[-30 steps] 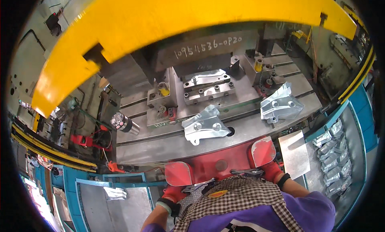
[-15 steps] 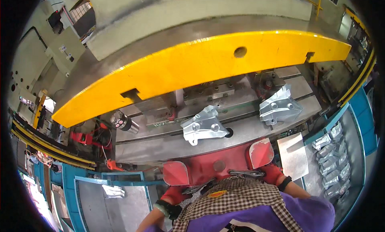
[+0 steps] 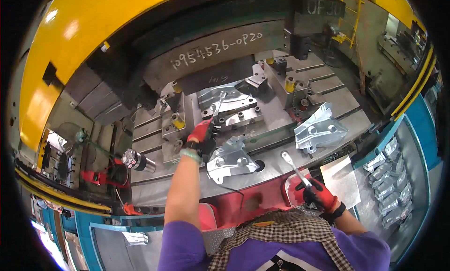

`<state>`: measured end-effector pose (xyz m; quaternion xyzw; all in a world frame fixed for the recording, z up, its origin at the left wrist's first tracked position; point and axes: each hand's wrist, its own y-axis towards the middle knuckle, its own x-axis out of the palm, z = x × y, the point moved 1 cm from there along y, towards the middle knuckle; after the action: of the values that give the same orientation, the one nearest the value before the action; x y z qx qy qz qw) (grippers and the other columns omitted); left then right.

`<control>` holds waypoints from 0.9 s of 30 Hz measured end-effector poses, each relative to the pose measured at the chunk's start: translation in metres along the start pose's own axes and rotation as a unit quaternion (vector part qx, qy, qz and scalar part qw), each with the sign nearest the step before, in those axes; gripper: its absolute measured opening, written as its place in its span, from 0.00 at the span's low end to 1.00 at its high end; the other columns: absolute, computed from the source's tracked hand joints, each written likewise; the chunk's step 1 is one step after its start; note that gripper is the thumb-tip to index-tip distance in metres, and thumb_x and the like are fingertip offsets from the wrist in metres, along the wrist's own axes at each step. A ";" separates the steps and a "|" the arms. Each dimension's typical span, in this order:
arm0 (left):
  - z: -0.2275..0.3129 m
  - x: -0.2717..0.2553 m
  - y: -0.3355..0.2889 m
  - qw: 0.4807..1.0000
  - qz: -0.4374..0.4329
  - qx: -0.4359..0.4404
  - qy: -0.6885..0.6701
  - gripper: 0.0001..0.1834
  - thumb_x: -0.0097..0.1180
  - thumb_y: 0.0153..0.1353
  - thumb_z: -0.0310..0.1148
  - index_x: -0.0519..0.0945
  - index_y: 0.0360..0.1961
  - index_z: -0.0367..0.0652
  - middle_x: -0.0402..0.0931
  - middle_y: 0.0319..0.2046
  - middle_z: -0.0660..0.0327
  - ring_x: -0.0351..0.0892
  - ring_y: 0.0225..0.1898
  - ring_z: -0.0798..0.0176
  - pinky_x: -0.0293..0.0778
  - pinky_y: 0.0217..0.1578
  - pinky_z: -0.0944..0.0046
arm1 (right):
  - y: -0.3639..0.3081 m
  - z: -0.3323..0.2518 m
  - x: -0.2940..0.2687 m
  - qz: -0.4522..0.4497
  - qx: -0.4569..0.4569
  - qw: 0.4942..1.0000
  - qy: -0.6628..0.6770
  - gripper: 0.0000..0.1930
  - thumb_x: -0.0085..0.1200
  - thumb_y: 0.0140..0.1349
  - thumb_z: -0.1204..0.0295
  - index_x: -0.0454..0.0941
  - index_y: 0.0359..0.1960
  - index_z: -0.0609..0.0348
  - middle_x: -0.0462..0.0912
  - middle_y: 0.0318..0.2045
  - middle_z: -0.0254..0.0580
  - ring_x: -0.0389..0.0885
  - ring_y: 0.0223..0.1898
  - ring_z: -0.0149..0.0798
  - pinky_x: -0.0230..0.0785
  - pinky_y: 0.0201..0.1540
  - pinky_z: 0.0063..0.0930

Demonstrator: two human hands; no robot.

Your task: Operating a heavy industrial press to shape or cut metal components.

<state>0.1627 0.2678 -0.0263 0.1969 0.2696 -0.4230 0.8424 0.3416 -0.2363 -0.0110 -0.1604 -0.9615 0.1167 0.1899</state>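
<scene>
My left hand (image 3: 201,133), in a red and black glove, reaches forward into the press. It is closed on a slim silver rod-shaped tool (image 3: 219,104), whose far end lies over a formed sheet-metal part (image 3: 234,101) in the lower die (image 3: 241,119). My right hand (image 3: 321,197), gloved alike, grips the dark handle of a silver tool with a rounded head (image 3: 293,165). That head is above the front edge of the press bed. A second formed part (image 3: 233,159) lies on the bed beside my left wrist, and a third one (image 3: 321,130) lies farther right.
The upper die (image 3: 215,48) hangs above the lower die. A red console (image 3: 253,200) stands before me. Right of it are a flat metal sheet (image 3: 341,181) and a blue-edged bin with several stacked parts (image 3: 391,191). A steel flask (image 3: 139,161) stands at left.
The yellow press ram has risen, exposing the dies and a part inside. My left hand has moved from the red console into the press; my right hand has come up, lifting its tool into sight.
</scene>
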 end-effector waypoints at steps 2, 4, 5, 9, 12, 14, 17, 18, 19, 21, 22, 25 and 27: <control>0.005 0.015 0.025 1.000 -0.018 -0.019 0.001 0.19 0.42 0.68 0.42 0.74 0.52 0.41 0.78 0.39 0.63 0.74 0.37 0.68 0.70 0.38 0.68 | -0.002 0.008 -0.032 0.014 -0.001 1.000 0.013 0.20 0.45 0.67 0.56 0.71 0.48 0.61 0.76 0.23 0.34 0.74 0.22 0.28 0.66 0.25 0.20; 0.019 0.026 0.023 0.999 -0.026 -0.012 0.021 0.22 0.41 0.68 0.45 0.73 0.54 0.41 0.78 0.42 0.60 0.75 0.40 0.66 0.70 0.41 0.67 | -0.011 0.009 -0.049 0.066 -0.018 0.998 0.011 0.18 0.44 0.68 0.59 0.71 0.48 0.61 0.74 0.22 0.33 0.72 0.21 0.27 0.65 0.23 0.20; 0.013 0.022 0.018 1.000 -0.014 -0.010 -0.005 0.24 0.40 0.68 0.47 0.72 0.55 0.40 0.79 0.41 0.63 0.74 0.38 0.71 0.70 0.38 0.70 | -0.012 0.003 -0.051 0.112 -0.011 0.993 0.024 0.15 0.43 0.68 0.61 0.71 0.45 0.61 0.73 0.22 0.32 0.72 0.21 0.27 0.65 0.23 0.20; 0.079 0.035 -0.010 0.980 -0.013 -0.011 -0.199 0.26 0.39 0.68 0.50 0.72 0.55 0.41 0.78 0.39 0.64 0.73 0.34 0.72 0.70 0.35 0.70 | -0.016 0.004 -0.090 0.242 -0.026 0.970 -0.010 0.13 0.45 0.67 0.58 0.70 0.38 0.55 0.72 0.22 0.30 0.69 0.21 0.26 0.64 0.23 0.21; 0.105 0.018 -0.053 0.962 0.015 -0.088 -0.256 0.26 0.40 0.68 0.51 0.73 0.53 0.41 0.76 0.35 0.64 0.71 0.31 0.70 0.69 0.33 0.68 | -0.008 -0.001 -0.101 0.251 -0.002 0.968 -0.024 0.14 0.44 0.67 0.57 0.69 0.34 0.53 0.70 0.21 0.29 0.68 0.19 0.25 0.61 0.20 0.21; 0.100 0.011 -0.086 0.945 0.043 -0.143 -0.292 0.26 0.40 0.67 0.51 0.74 0.52 0.41 0.75 0.32 0.64 0.70 0.29 0.69 0.68 0.32 0.67 | -0.008 -0.005 -0.102 0.255 0.007 0.967 -0.013 0.14 0.44 0.68 0.57 0.72 0.36 0.55 0.69 0.20 0.27 0.65 0.18 0.25 0.58 0.20 0.21; 0.127 0.005 -0.150 0.986 0.013 -0.056 -0.158 0.24 0.39 0.68 0.49 0.77 0.44 0.39 0.76 0.26 0.66 0.70 0.25 0.73 0.67 0.26 0.71 | -0.013 -0.007 -0.093 0.251 -0.010 0.967 -0.035 0.14 0.41 0.69 0.57 0.70 0.34 0.53 0.67 0.19 0.26 0.64 0.17 0.24 0.57 0.19 0.21; 0.132 0.004 -0.174 0.989 -0.008 -0.086 -0.121 0.24 0.39 0.68 0.50 0.77 0.46 0.40 0.76 0.27 0.65 0.70 0.26 0.73 0.68 0.27 0.71 | -0.015 0.002 -0.099 0.243 -0.031 0.969 -0.043 0.14 0.41 0.69 0.57 0.70 0.34 0.52 0.67 0.19 0.26 0.64 0.17 0.24 0.57 0.19 0.20; 0.129 0.011 -0.194 0.964 -0.026 -0.110 -0.242 0.24 0.39 0.68 0.50 0.76 0.47 0.40 0.76 0.27 0.65 0.70 0.26 0.73 0.67 0.28 0.72 | -0.012 0.010 -0.104 0.257 -0.037 0.965 -0.037 0.17 0.41 0.68 0.53 0.66 0.32 0.53 0.68 0.15 0.32 0.66 0.13 0.28 0.57 0.13 0.19; 0.139 0.020 -0.228 0.962 -0.061 -0.136 -0.229 0.22 0.42 0.68 0.47 0.76 0.48 0.38 0.76 0.28 0.66 0.70 0.27 0.73 0.68 0.28 0.71 | -0.003 0.018 -0.107 0.223 -0.060 0.971 -0.064 0.15 0.42 0.69 0.55 0.69 0.39 0.55 0.69 0.17 0.31 0.67 0.14 0.27 0.58 0.15 0.18; 0.132 0.029 -0.245 0.928 -0.060 -0.211 -0.302 0.21 0.44 0.66 0.43 0.76 0.49 0.38 0.73 0.31 0.68 0.68 0.30 0.74 0.65 0.32 0.72 | 0.005 0.023 -0.109 0.224 -0.070 0.970 -0.061 0.16 0.42 0.69 0.56 0.70 0.42 0.56 0.70 0.18 0.30 0.68 0.15 0.26 0.59 0.16 0.17; 0.083 0.061 -0.284 0.878 -0.057 -0.286 -0.380 0.21 0.43 0.67 0.43 0.76 0.50 0.38 0.77 0.36 0.65 0.72 0.32 0.74 0.68 0.35 0.72 | 0.043 -0.017 -0.059 0.092 -0.006 0.995 0.036 0.16 0.44 0.68 0.61 0.68 0.51 0.56 0.71 0.21 0.26 0.68 0.18 0.22 0.62 0.19 0.19; 0.074 0.077 -0.294 0.894 -0.031 -0.267 -0.359 0.21 0.43 0.67 0.43 0.75 0.51 0.39 0.78 0.38 0.64 0.74 0.33 0.74 0.69 0.37 0.72 | 0.076 -0.046 -0.010 0.083 0.015 0.996 0.023 0.17 0.44 0.67 0.54 0.72 0.41 0.55 0.69 0.21 0.27 0.67 0.19 0.24 0.61 0.20 0.20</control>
<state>-0.0188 0.0135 -0.0466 -0.2092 0.0575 -0.4029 0.8892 0.3885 -0.1624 0.0056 -0.2397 -0.9383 0.1427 0.2042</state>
